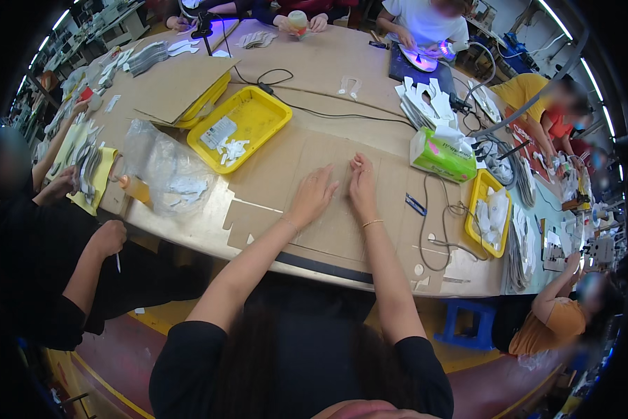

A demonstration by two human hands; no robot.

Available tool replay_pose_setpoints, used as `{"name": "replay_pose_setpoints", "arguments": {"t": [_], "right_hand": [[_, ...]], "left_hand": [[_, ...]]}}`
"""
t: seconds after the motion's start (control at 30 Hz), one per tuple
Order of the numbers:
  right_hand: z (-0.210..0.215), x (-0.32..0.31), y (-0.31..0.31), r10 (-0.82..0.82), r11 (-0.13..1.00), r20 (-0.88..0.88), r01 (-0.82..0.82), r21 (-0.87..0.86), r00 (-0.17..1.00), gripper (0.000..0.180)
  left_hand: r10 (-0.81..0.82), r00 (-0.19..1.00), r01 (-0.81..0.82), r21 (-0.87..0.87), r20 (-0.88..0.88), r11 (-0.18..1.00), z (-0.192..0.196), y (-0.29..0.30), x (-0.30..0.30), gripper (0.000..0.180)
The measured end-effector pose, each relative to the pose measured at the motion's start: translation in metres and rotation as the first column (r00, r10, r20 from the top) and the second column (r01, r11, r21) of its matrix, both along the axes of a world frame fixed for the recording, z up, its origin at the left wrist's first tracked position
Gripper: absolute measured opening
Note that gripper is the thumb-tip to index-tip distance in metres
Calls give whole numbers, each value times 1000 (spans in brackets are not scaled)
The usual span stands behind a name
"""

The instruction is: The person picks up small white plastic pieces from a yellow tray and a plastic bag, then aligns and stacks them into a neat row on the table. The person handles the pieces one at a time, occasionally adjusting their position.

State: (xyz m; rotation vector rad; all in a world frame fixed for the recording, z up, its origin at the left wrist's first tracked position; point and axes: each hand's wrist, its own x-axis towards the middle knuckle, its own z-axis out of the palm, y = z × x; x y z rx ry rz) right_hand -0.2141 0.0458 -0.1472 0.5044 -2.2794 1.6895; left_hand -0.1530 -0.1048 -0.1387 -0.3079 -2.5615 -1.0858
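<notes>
As cardboard lies beneath, hands apart

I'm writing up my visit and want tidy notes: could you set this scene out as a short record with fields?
Left hand: over cardboard sheet, fingers extended, seemingly empty
Right hand: beside it, fingers bent, contents unclear
Left of hands: yellow tray holding white pieces
Right of hands: small blue tool
Farther right: green tissue box
</notes>
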Motion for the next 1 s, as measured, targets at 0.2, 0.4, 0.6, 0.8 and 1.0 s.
{"name": "replay_pose_setpoints", "arguments": {"t": [0.2,0.4,0.6,0.8,1.0], "right_hand": [[2,-6,9,32,925,339,100,-366,940,42],[26,-18,31,242,624,487,250,-740,839,34],[32,-2,39,180,932,463,1,-363,868,18],[31,23,27,53,993,447,1,-120,893,15],[48,59,11,183,980,406,-135,-144,895,16]], "left_hand": [[-26,975,-139,697,221,704,0,-9,-1,40],[-255,923,-279,958,287,68,8,-50,-11,28],[-170,915,-296,894,367,336,25,-45,11,25],[-75,958,-184,792,278,583,18,-53,70,25],[3,960,-181,609,280,772,27,-76,107,26]]}}
